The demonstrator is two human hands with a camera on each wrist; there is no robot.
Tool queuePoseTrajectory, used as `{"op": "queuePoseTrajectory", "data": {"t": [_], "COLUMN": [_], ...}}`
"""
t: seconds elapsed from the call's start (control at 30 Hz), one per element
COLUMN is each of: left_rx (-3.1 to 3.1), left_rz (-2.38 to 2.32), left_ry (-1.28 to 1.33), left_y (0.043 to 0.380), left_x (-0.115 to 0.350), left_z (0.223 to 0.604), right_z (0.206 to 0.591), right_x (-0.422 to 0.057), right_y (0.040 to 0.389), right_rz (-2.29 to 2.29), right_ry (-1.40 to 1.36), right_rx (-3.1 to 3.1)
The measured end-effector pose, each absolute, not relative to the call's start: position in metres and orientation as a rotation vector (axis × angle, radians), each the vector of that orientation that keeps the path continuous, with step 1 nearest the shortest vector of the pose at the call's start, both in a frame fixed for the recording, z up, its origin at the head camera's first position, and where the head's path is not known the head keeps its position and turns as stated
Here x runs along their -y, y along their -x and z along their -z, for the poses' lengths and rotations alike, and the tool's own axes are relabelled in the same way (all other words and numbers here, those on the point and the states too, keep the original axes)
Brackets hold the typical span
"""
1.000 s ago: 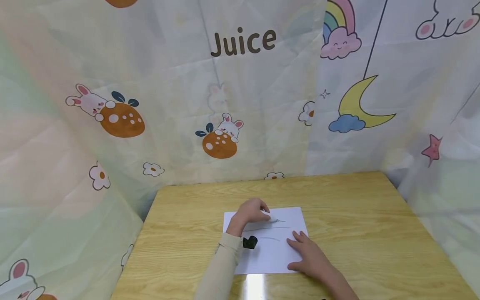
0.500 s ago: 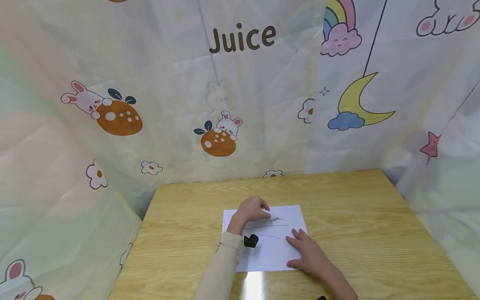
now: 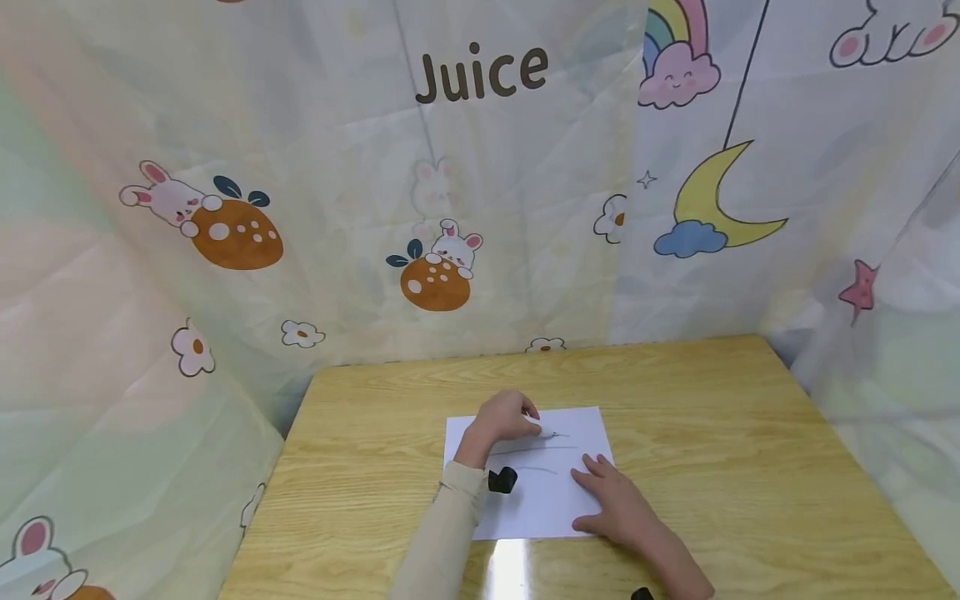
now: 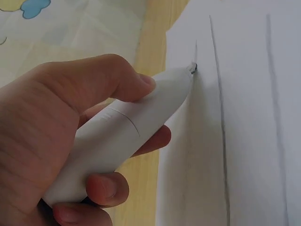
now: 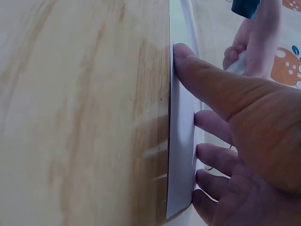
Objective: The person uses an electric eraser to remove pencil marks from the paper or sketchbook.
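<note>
**Pen tip on paper, flat hand holding the sheet**

Cartoon-printed curtains [image 3: 225,350] wall in the light wooden table [image 3: 712,433] where we work. Our white plastic pen [image 4: 127,136] is clasped in our left hand [image 3: 498,419], thumb and curled fingers [image 4: 106,186] wrapped around its barrel, and its dark tip touches the white rectangular sheet of paper [image 3: 540,508] near the sheet's far edge. Beside the tip, thin grey pencil-like lines [image 4: 221,127] run across the sheet, well apart from one another. Our right hand [image 3: 618,504] lies flat on the near right part of the paper, fingers straight and spread, grasping nothing; in the right wrist view its thumb [image 5: 207,82] presses at the sheet's edge where paper meets wood. We see the sheet lying near the table's middle, towards our side. A small black device [image 3: 501,481] sits at our left wrist, against the cream sleeve [image 3: 446,533], above the paper's left part.
</note>
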State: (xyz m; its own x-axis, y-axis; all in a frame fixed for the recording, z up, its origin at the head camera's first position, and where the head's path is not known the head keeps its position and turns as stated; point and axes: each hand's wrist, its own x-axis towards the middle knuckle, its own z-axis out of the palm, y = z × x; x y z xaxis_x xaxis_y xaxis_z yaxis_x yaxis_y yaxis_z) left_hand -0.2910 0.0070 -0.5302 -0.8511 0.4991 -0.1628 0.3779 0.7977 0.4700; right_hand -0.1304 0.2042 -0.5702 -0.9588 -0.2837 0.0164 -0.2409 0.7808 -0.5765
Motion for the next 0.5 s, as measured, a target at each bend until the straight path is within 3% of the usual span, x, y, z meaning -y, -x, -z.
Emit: {"op": "queuePoseTrajectory", "data": {"t": [0.5], "left_rx": [-2.743], "left_rz": [-0.643], "left_ry": [-0.687], "left_y": [0.2876], "left_x": [-0.0065], "left_z": [0.5309], "right_z": [0.5686], "right_x": [-0.2028], "right_y": [0.1320], "right_rz": [0.903], "right_ry": [0.391], "right_rx": [-2.872]}}
